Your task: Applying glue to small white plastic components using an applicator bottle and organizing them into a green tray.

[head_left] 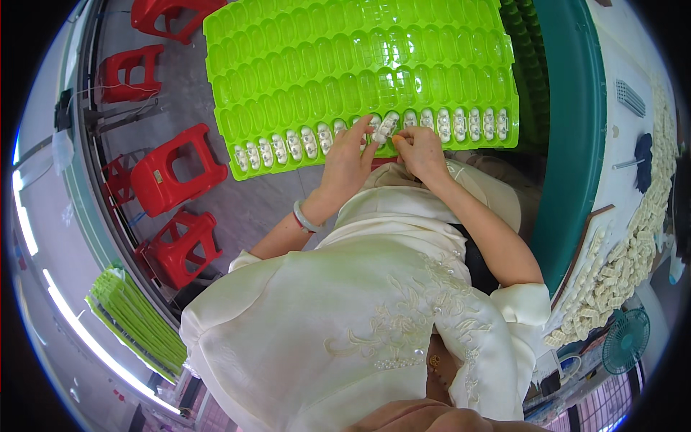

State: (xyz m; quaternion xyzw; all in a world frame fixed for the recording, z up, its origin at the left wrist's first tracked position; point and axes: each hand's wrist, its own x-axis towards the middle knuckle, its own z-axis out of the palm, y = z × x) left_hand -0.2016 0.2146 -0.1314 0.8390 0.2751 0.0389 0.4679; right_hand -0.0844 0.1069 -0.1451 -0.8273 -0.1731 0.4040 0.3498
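A bright green moulded tray (302,101) with rows of oval hollows lies in front of me. Along its near row sit several small white oblong pieces (294,145) with silvery details. One white oblong piece (386,127) is tilted out of line with the others, between my two hands. My left hand (347,160) closes thumb and fingers at this piece's left side. Beside it, over the tray's near edge, my right hand (422,153) has its fingers pinched together; what they hold, if anything, is too small to make out.
Red plastic stools (175,171) stand on the grey floor at left. A stack of green trays (137,320) is at lower left. Along the right, past a dark green edge (576,144), a white table (619,137) carries a heap of pale pieces (612,277) and a green fan (625,341).
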